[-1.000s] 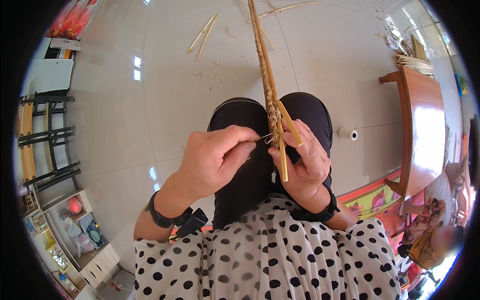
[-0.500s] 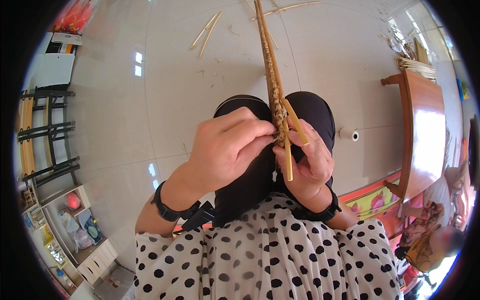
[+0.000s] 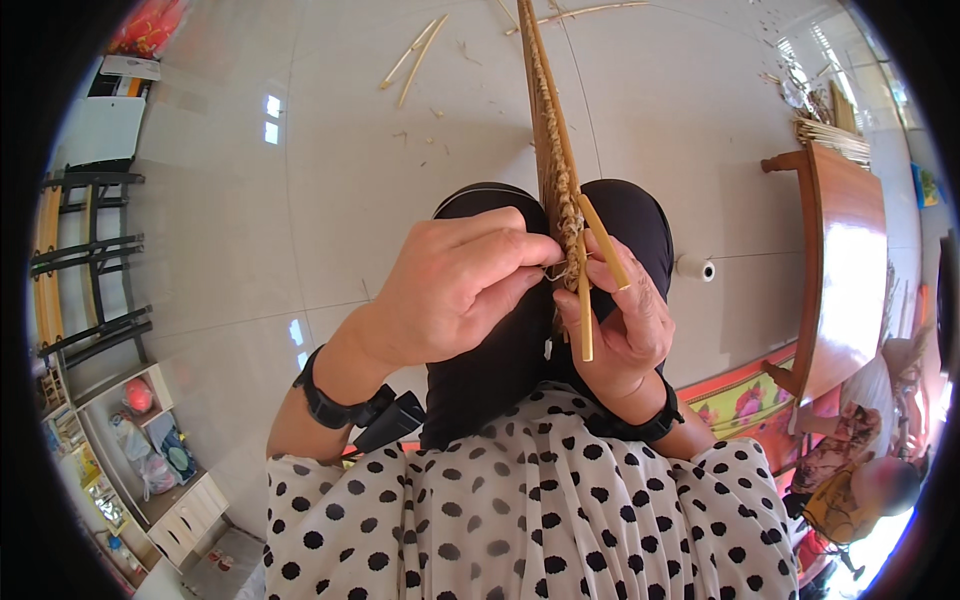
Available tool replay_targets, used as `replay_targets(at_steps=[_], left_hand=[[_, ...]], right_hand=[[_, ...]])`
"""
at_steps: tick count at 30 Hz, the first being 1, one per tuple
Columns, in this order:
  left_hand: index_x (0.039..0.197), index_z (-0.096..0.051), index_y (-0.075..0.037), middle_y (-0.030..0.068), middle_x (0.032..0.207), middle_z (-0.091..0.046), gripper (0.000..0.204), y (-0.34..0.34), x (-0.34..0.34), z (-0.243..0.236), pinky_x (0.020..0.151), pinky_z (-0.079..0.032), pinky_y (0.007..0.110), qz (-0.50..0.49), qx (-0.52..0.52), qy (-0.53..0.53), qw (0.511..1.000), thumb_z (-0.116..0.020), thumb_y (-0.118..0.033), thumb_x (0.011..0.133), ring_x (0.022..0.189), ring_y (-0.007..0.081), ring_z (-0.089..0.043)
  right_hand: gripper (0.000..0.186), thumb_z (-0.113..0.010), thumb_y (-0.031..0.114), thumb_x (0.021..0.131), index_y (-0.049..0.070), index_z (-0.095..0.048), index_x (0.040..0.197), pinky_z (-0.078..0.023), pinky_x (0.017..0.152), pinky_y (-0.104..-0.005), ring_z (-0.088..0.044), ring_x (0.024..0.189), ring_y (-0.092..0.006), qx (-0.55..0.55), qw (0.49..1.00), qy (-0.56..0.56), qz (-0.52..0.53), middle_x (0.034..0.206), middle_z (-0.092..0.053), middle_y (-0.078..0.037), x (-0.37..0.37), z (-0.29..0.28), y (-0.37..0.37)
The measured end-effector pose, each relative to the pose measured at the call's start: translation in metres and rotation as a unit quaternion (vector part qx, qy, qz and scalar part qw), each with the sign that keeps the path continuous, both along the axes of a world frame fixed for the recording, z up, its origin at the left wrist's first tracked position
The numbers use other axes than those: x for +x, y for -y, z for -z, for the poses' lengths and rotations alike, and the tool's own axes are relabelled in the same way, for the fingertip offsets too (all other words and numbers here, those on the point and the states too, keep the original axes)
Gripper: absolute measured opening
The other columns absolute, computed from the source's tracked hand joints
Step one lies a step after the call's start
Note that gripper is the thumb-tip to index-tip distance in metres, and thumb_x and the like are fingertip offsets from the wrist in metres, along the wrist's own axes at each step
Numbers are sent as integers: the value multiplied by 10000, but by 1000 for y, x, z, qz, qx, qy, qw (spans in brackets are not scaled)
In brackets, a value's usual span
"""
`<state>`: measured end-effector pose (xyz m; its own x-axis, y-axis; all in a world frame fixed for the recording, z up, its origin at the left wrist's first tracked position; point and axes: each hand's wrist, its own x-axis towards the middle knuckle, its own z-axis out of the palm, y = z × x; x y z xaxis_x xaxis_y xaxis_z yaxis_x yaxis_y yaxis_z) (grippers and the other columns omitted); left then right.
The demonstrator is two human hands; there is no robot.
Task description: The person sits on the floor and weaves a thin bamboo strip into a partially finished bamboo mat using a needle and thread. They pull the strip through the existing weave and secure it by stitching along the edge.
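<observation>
A long, flat straw panel (image 3: 552, 130) with a knotted, braided edge stands on its side between my knees and runs away from me. My left hand (image 3: 460, 285) pinches a thin thread (image 3: 552, 274) at the near end of that edge. On the other side, my right hand (image 3: 638, 325) grips the panel's near end between thumb and fingers. Two cut straw stalks jut from there: one stalk (image 3: 587, 335) points toward me past the thumb, while the other stalk (image 3: 606, 245) slants across the fingers. The fingertips behind the panel are partly hidden.
A spool of white thread (image 3: 696, 268) lies on the tiled floor right of my knee. Loose stalks (image 3: 414, 60) are scattered ahead. A wooden table (image 3: 845, 260) stands at right, with a person (image 3: 855, 500) near it. Shelves (image 3: 150, 450) and a folded black frame (image 3: 95, 255) are at left.
The near end of the straw panel and both hands have shifted slightly to the right. My left hand still pinches the thread, and my right hand keeps its grip.
</observation>
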<state>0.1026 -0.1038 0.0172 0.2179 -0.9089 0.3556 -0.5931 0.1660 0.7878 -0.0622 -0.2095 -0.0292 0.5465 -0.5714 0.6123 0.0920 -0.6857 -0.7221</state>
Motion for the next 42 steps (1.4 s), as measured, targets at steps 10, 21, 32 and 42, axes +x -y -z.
replay_targets(at_steps=[10, 21, 32, 42], left_hand=[[990, -659, -59, 58, 747, -557, 243, -4, -2, 2, 517, -439, 338, -16, -10, 40, 999, -727, 38, 778, 604, 251, -566], [782, -560, -91, 28, 669, -483, 193, 6, 3, -14, 457, -403, 328, -13, 9, 226, 974, -744, -51, 739, 562, 200, -535], [751, -511, -75, 40, 632, -464, 306, -12, 9, 1, 424, -346, 343, -9, 33, 173, 984, -816, -57, 735, 493, 225, -482], [902, -646, -67, 34, 672, -541, 204, -10, -2, 2, 459, -412, 328, -55, -16, 110, 992, -785, -29, 757, 535, 215, -542]], right_hand=[[423, -859, -24, 688, 18, -704, 1080, -556, 926, -461, -749, 898, -316, -26, 999, -7, 21, 1031, -752, -180, 2, -2, -3], [361, -821, -53, 658, -45, -682, 990, -613, 703, -320, -758, 838, -305, -94, 993, -1, 71, 962, -753, -189, 9, -7, -4], [337, -817, -66, 645, -64, -652, 939, -615, 730, -305, -765, 831, -297, -87, 993, -22, 77, 976, -748, -227, 9, -9, -6], [357, -846, -57, 660, -76, -630, 944, -614, 761, -300, -765, 863, -279, -67, 996, -2, 62, 1004, -746, -228, 6, 1, -6]])
